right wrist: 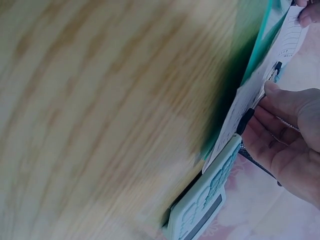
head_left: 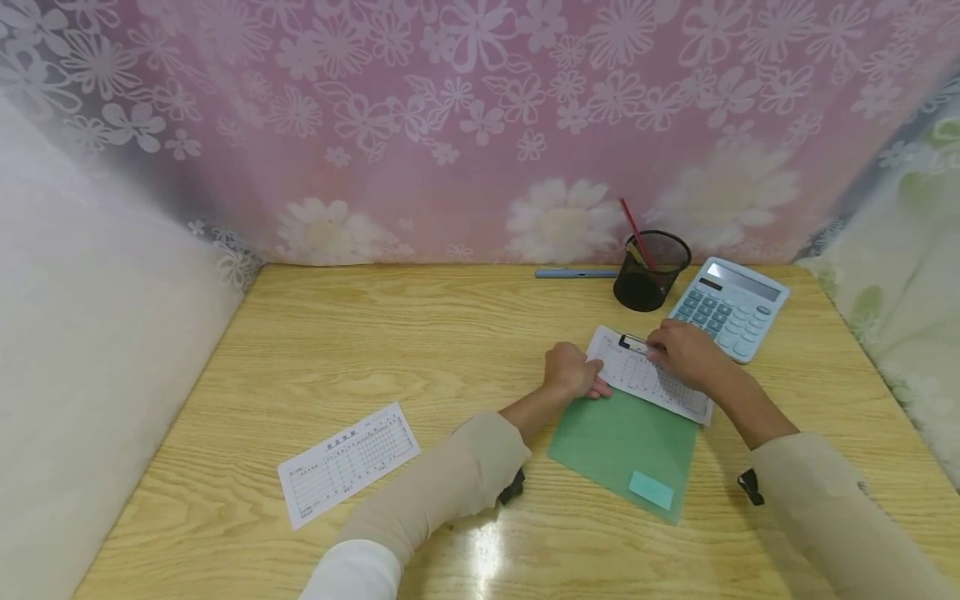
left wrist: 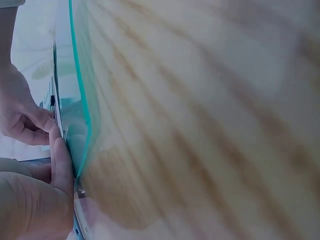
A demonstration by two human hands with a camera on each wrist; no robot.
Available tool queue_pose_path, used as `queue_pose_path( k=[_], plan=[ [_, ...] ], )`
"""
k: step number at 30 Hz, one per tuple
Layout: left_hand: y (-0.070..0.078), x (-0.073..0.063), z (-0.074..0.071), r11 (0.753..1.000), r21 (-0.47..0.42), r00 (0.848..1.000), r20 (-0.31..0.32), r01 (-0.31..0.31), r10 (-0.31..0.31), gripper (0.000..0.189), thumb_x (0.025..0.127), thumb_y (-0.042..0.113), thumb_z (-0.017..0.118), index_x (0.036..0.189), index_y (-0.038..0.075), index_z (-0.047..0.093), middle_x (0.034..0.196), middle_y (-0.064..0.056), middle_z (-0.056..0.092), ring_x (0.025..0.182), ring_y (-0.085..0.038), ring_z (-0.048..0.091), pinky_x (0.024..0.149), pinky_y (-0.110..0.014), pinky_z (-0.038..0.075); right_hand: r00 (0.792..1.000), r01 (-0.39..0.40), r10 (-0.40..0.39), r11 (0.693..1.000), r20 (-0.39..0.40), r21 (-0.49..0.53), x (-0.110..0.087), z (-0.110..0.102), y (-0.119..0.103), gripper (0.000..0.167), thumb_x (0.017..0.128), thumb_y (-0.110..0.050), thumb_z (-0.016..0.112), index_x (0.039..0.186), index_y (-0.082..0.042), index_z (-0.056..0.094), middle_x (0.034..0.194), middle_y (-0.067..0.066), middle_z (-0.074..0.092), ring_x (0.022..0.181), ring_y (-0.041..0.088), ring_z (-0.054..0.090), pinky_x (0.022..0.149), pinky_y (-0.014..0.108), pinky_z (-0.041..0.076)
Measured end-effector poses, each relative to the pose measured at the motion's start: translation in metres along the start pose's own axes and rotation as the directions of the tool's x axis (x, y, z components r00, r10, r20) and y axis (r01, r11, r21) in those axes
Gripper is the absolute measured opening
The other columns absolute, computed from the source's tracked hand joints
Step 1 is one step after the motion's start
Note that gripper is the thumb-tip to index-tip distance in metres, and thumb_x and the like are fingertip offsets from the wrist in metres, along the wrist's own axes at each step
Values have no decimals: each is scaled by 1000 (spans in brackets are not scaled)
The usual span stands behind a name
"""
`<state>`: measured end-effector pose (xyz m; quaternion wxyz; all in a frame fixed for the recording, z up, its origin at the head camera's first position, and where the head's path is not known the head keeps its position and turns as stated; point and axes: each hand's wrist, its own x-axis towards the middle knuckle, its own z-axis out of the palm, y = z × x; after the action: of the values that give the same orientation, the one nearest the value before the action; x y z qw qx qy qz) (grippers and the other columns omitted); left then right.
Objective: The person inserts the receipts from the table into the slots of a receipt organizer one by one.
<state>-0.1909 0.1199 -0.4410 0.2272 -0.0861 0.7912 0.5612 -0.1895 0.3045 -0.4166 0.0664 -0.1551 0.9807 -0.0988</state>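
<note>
A translucent green clipboard (head_left: 626, 446) lies on the right half of the table, with a printed paper form (head_left: 637, 375) across its upper part. My left hand (head_left: 572, 371) pinches the form's left edge, thumb on top. At the board's top, the thumb and fingers of my right hand (head_left: 686, 354) grip the metal clip (head_left: 635, 343), which has black corners. In the right wrist view, my right hand (right wrist: 290, 130) is at the clip, and the form (right wrist: 245, 100) stands slightly off the green board (right wrist: 258, 45). The left wrist view shows my left fingers (left wrist: 61, 160) along the board's edge.
A second printed form (head_left: 348, 462) lies at the left. Behind the clipboard stand a black mesh pen cup (head_left: 645, 287) with a red pencil (head_left: 636, 233), and a light blue calculator (head_left: 738, 304) close to my right hand. A blue pen (head_left: 573, 273) lies along the back edge.
</note>
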Motion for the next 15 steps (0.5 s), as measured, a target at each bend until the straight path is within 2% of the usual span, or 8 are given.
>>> queue_pose_path(
  k=[12, 15],
  plan=[
    [-1, 6, 2, 1000, 15, 1000, 14, 11, -11, 33, 92, 9, 62, 118, -9, 53, 54, -11, 67, 53, -21, 69, 44, -23, 54, 1000, -22, 22, 1000, 8, -12, 2, 2, 0, 24, 89, -9, 65, 107, 6, 66, 93, 15, 62, 84, 27, 59, 80, 48, 51],
    [-1, 5, 0, 1000, 13, 1000, 13, 5, -6, 31, 91, 9, 63, 114, -9, 55, 54, -11, 66, 52, -20, 69, 44, -22, 54, 1000, -28, 28, 1000, 5, -7, 3, 4, 0, 24, 88, -10, 65, 107, 6, 66, 93, 16, 63, 86, 29, 60, 80, 48, 51]
  ],
)
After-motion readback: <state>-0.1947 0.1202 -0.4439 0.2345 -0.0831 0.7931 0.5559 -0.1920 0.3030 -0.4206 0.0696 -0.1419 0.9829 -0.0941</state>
